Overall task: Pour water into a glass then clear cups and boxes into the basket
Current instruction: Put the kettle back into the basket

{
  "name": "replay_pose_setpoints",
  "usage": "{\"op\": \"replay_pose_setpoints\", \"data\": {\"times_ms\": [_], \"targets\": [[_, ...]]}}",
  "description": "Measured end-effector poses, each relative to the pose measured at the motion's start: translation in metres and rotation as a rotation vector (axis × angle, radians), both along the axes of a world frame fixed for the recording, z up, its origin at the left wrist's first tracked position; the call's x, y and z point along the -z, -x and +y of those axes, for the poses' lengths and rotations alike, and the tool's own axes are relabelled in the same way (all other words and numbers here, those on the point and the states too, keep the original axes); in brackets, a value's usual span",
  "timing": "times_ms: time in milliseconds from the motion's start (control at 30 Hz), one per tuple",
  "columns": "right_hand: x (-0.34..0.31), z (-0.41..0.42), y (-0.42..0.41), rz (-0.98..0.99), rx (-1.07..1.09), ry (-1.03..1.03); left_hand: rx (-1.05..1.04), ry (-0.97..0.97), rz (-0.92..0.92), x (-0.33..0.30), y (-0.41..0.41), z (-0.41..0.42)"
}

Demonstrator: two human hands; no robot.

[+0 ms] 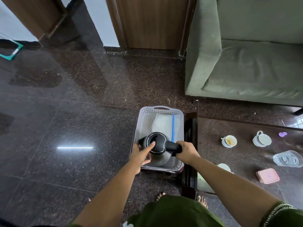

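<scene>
A black and steel electric kettle (158, 147) hangs over the grey perforated basket (144, 115) on the floor. My right hand (186, 152) grips its black handle. My left hand (141, 155) lies against the kettle's left side, thumb pressed on the black lid. On the glass-topped table (246, 161) to the right stand a white cup with brown dregs (229, 141), a second white cup on a saucer (261, 140), a clear ribbed glass (287, 158) and a pink lidded box (267, 175). Another white cup (224, 167) peeks out behind my right forearm.
A clear bag with a blue strip (165, 125) lies in the basket. A grey-green sofa (246, 63) stands beyond the table. A small purple thing (282, 134) sits at the table's far side. Dark polished floor (65, 120) spreads to the left. My bare feet show below.
</scene>
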State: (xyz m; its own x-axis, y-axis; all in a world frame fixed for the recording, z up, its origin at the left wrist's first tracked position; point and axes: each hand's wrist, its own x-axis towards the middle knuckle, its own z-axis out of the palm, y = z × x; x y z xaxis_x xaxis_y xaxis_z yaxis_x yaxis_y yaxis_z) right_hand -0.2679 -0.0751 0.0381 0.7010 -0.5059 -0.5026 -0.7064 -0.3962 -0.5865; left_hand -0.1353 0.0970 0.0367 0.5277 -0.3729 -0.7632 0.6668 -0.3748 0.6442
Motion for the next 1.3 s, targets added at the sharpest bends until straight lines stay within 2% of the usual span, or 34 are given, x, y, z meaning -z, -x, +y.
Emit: {"op": "replay_pose_setpoints", "data": {"times_ms": [333,633,900,1033,1200,1300], "targets": [[-0.004,-0.004,0.001,0.023,0.041,0.014,0.068,0.052,0.064,-0.001,0.006,-0.006],[-0.003,-0.004,0.005,0.07,0.01,0.049,0.065,-0.029,0.017,-0.004,0.008,-0.007],[-0.008,-0.002,0.016,0.062,0.0,0.096,0.106,-0.184,-0.304,-0.014,0.015,-0.011],[-0.014,0.004,0.026,0.08,0.013,0.099,0.244,-0.436,-0.603,-0.017,0.022,-0.013],[-0.027,0.01,0.043,0.088,0.054,0.075,0.491,-0.56,-0.981,-0.033,0.035,-0.016],[-0.037,0.01,0.055,0.058,0.088,0.067,0.6,-0.557,-1.113,-0.04,0.048,-0.02]]}}
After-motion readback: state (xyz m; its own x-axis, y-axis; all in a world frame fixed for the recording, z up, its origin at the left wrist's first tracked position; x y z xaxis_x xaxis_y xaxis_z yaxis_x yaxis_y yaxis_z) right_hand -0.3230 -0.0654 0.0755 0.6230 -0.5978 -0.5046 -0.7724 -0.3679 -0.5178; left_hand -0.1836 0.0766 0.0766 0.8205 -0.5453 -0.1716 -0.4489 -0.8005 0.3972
